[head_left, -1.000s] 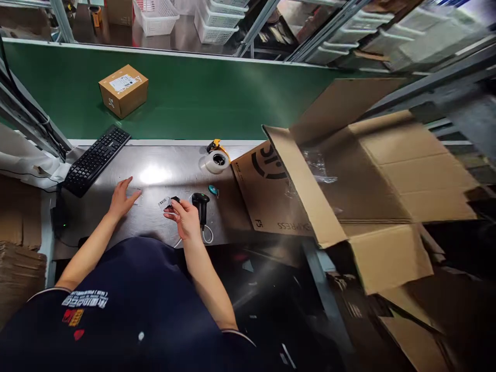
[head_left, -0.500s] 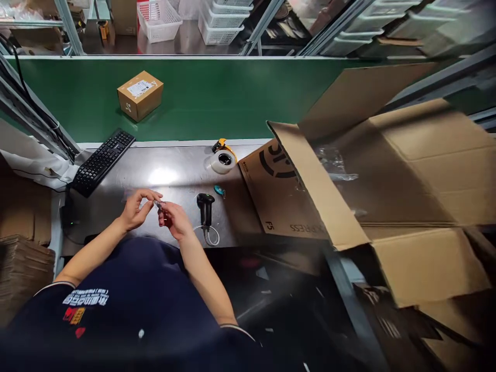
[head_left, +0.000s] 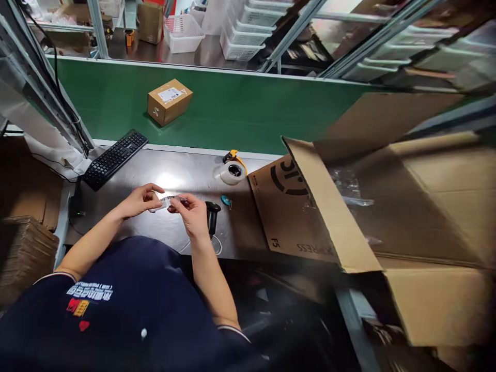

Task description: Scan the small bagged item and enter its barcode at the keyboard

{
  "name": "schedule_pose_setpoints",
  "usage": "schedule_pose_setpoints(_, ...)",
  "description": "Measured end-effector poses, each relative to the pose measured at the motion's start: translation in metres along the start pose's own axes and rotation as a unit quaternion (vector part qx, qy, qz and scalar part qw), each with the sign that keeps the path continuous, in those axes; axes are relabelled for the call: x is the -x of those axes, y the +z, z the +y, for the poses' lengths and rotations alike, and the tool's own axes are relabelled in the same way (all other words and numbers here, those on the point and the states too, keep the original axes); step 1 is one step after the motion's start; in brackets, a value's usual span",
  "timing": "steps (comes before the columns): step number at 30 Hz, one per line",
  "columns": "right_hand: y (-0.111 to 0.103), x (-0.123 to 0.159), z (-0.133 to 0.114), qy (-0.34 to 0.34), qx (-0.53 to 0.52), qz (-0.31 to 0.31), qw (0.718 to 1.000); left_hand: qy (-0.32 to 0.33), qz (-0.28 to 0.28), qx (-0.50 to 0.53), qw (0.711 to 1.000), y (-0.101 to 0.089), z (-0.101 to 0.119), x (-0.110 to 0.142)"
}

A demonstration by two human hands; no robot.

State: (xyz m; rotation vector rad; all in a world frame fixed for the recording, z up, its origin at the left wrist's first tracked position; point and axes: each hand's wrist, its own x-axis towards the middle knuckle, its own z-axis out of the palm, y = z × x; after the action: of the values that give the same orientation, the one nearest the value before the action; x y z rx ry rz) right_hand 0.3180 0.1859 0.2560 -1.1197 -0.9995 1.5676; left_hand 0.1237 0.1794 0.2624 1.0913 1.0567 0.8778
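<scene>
A small white barcode label [head_left: 168,201] with black bars is stretched between my hands, above the steel work table [head_left: 127,178]. My left hand [head_left: 137,201] pinches its left end, and my right hand [head_left: 189,214] pinches the other end. Just beyond my right hand stands a black handheld barcode scanner [head_left: 212,217], partly hidden by that hand, with a white cable looping from it. A teal tag [head_left: 226,201] lies to its right. A roll of clear tape in a yellow dispenser [head_left: 232,172] sits further back.
A black keyboard [head_left: 115,159] lies at the table's far left. A large open cardboard carton [head_left: 349,217] fills the right side. Beyond the table, a small parcel [head_left: 169,102] sits on a green conveyor belt [head_left: 240,113]. Flattened cardboard [head_left: 23,258] is stacked at left.
My left hand has risen from the table and taken the label's left end. The label now stretches between both hands. The whole view has shifted slightly.
</scene>
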Motion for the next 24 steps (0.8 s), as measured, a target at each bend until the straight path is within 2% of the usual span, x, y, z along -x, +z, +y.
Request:
schedule_pose_setpoints(3, 0.005, 0.008, 0.006, -0.018, 0.009, 0.03, 0.999, -0.009, 0.061, 0.019, 0.998, 0.001, -0.006, 0.012)
schedule_pose_setpoints(8, 0.012, 0.021, 0.018, -0.026, 0.045, 0.037, 0.998, 0.046, 0.201, -0.013, 0.978, 0.011, -0.014, 0.032)
schedule_pose_setpoints(11, 0.021, 0.027, 0.029, -0.021, 0.034, 0.051, 0.998, 0.033, 0.274, 0.07, 0.959, 0.018, -0.018, 0.044)
schedule_pose_setpoints(13, 0.03, 0.03, 0.036, -0.021, 0.024, 0.057, 0.998, -0.003, 0.286, 0.182, 0.941, 0.022, -0.022, 0.052)
schedule_pose_setpoints(15, 0.04, 0.033, 0.044, -0.026, 0.024, 0.051, 0.998, -0.035, 0.277, 0.25, 0.927, 0.025, -0.028, 0.06)
schedule_pose_setpoints(17, 0.05, 0.038, 0.05, -0.026, 0.028, 0.037, 0.999, -0.038, 0.289, 0.248, 0.924, 0.026, -0.034, 0.067)
schedule_pose_setpoints(21, 0.065, 0.048, 0.062, -0.027, 0.034, 0.016, 0.999, 0.011, 0.354, 0.178, 0.918, 0.016, -0.044, 0.085)
schedule_pose_setpoints(24, 0.073, 0.056, 0.071, -0.074, 0.032, 0.013, 0.997, 0.018, 0.323, 0.158, 0.933, 0.002, -0.046, 0.103)
